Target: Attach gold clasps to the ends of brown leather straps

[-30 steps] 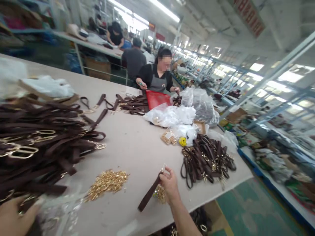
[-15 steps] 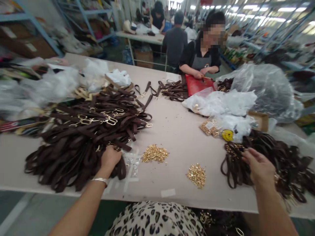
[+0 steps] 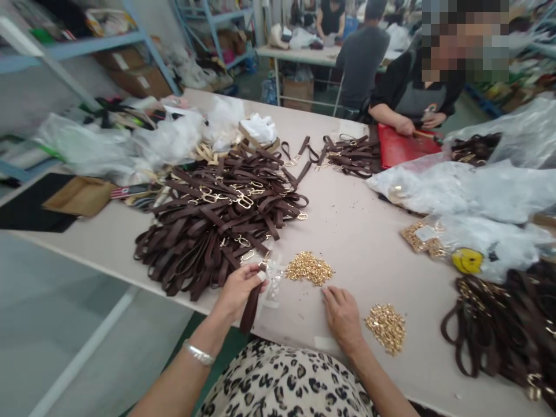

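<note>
My left hand is closed on a dark brown strap, which hangs down past the table's front edge. A gold metal fitting shows at the strap's top, by my fingertips. Bent and held together, the fingers of my right hand touch down at the near edge of a pile of small gold metal pieces. Whatever lies under those fingertips is hidden. A second gold pile is right of that hand. Behind my left hand spreads a large heap of brown straps with gold rings and clasps.
More brown straps lie at the right, by clear plastic bags and a bag of gold pieces. Across the table a person works at a red sheet. Plastic bags and a cardboard tray occupy the left side.
My left hand has lifted a strap off the big heap's edge. My right hand has left the straps at right and come across to the gold pile. The view has turned rightward-to-left.
</note>
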Action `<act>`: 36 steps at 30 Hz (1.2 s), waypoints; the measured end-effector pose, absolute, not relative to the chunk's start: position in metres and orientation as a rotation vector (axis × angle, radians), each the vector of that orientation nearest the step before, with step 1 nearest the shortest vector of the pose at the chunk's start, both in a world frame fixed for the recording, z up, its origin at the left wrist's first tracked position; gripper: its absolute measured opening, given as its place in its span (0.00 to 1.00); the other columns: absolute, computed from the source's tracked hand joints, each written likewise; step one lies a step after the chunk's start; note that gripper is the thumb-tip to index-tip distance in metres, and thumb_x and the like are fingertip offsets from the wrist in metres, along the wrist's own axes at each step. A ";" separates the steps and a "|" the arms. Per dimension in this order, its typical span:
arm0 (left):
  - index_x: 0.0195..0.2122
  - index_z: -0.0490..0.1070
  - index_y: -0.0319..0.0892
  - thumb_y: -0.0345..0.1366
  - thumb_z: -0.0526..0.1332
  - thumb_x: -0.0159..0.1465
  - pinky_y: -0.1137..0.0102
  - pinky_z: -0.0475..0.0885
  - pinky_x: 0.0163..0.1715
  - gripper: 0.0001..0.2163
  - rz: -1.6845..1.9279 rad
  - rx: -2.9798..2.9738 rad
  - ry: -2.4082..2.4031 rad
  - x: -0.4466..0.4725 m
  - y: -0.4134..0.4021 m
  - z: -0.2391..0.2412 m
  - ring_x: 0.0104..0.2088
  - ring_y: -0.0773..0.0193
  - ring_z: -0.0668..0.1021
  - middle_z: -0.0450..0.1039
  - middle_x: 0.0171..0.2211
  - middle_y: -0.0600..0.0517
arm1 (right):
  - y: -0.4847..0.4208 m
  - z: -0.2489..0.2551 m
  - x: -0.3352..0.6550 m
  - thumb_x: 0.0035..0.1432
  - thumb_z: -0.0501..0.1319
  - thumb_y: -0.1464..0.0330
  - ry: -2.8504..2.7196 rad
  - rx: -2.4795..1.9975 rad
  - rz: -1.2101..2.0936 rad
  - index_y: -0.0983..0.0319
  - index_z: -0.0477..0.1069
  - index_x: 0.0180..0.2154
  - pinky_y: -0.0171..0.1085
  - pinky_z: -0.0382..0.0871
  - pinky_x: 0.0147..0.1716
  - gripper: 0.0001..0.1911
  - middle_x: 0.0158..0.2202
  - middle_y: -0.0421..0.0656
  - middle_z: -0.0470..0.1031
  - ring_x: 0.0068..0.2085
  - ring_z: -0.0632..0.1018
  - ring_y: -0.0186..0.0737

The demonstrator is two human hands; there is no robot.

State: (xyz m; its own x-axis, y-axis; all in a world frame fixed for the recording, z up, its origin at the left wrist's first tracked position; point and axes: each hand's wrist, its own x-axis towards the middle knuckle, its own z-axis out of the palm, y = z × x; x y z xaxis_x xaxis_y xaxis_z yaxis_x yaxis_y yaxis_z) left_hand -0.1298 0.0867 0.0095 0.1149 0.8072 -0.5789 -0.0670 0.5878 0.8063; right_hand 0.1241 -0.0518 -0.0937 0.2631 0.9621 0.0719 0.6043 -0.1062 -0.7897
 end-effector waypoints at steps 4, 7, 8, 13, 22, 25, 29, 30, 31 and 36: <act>0.41 0.71 0.37 0.31 0.72 0.47 0.71 0.75 0.32 0.20 0.701 0.701 1.162 -0.124 0.070 0.022 0.31 0.63 0.80 0.79 0.35 0.47 | -0.046 -0.094 0.124 0.59 0.62 0.61 -1.278 -1.770 0.677 0.59 0.78 0.42 0.54 0.62 0.53 0.12 0.42 0.50 0.78 0.46 0.73 0.51; 0.41 0.73 0.36 0.29 0.71 0.48 0.71 0.75 0.37 0.19 0.665 0.718 1.110 -0.115 0.060 0.028 0.35 0.63 0.81 0.79 0.35 0.47 | -0.041 -0.078 0.119 0.57 0.63 0.57 -1.060 -1.758 0.776 0.60 0.77 0.39 0.51 0.68 0.48 0.15 0.38 0.48 0.78 0.42 0.75 0.48; 0.41 0.73 0.36 0.29 0.71 0.49 0.71 0.74 0.38 0.17 0.652 0.728 1.098 -0.112 0.057 0.030 0.36 0.63 0.81 0.80 0.36 0.47 | -0.040 -0.070 0.115 0.57 0.63 0.56 -0.987 -1.743 0.832 0.61 0.77 0.39 0.49 0.70 0.45 0.15 0.36 0.47 0.78 0.39 0.76 0.46; 0.38 0.76 0.38 0.27 0.65 0.53 0.74 0.72 0.36 0.10 0.600 0.818 1.052 -0.092 0.044 0.034 0.33 0.67 0.79 0.80 0.32 0.51 | -0.032 -0.018 0.085 0.53 0.68 0.56 -0.714 -1.539 1.189 0.62 0.75 0.39 0.41 0.74 0.33 0.17 0.27 0.41 0.77 0.29 0.77 0.39; 0.42 0.77 0.42 0.23 0.57 0.55 0.70 0.72 0.47 0.17 0.603 1.016 0.943 -0.077 0.028 0.037 0.43 0.64 0.80 0.81 0.41 0.52 | -0.025 0.012 0.068 0.39 0.76 0.57 -0.448 -1.359 1.480 0.62 0.79 0.31 0.38 0.73 0.27 0.20 0.26 0.42 0.77 0.24 0.75 0.35; 0.42 0.78 0.42 0.22 0.56 0.55 0.69 0.72 0.48 0.18 0.597 1.065 0.932 -0.077 0.026 0.037 0.44 0.63 0.80 0.81 0.41 0.52 | -0.026 0.011 0.068 0.39 0.75 0.59 -0.458 -1.389 1.468 0.62 0.80 0.30 0.35 0.70 0.27 0.17 0.23 0.40 0.76 0.23 0.73 0.32; 0.44 0.78 0.41 0.23 0.55 0.55 0.68 0.72 0.49 0.19 0.579 1.109 0.927 -0.079 0.022 0.034 0.45 0.61 0.80 0.81 0.42 0.52 | -0.030 0.011 0.068 0.39 0.75 0.62 -0.513 -1.443 1.418 0.61 0.81 0.28 0.34 0.67 0.31 0.13 0.24 0.38 0.77 0.26 0.72 0.31; 0.44 0.78 0.42 0.23 0.55 0.55 0.67 0.72 0.49 0.19 0.574 1.123 0.924 -0.079 0.021 0.034 0.45 0.60 0.80 0.81 0.42 0.52 | -0.031 0.011 0.068 0.40 0.75 0.63 -0.526 -1.452 1.408 0.61 0.81 0.28 0.34 0.67 0.32 0.12 0.25 0.38 0.77 0.27 0.72 0.32; 0.44 0.78 0.42 0.23 0.54 0.55 0.67 0.72 0.49 0.19 0.568 1.137 0.922 -0.079 0.020 0.033 0.45 0.60 0.80 0.81 0.42 0.52 | -0.032 0.012 0.068 0.40 0.74 0.63 -0.537 -1.459 1.401 0.61 0.81 0.28 0.34 0.67 0.32 0.11 0.25 0.39 0.77 0.28 0.73 0.32; 0.43 0.79 0.46 0.23 0.55 0.56 0.66 0.70 0.49 0.19 0.532 1.286 0.960 -0.081 0.016 0.036 0.44 0.58 0.79 0.81 0.41 0.53 | -0.037 0.010 0.068 0.41 0.73 0.64 -0.559 -1.480 1.366 0.62 0.77 0.25 0.36 0.68 0.33 0.10 0.23 0.39 0.77 0.28 0.74 0.35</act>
State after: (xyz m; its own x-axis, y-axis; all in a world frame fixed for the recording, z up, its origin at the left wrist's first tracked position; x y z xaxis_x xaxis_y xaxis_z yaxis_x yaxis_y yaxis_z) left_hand -0.0813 0.0158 0.0355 0.5278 0.7961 -0.2959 0.1711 0.2416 0.9552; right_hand 0.0684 -0.0372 0.0099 0.2537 0.8505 -0.4607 -0.2839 -0.3899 -0.8760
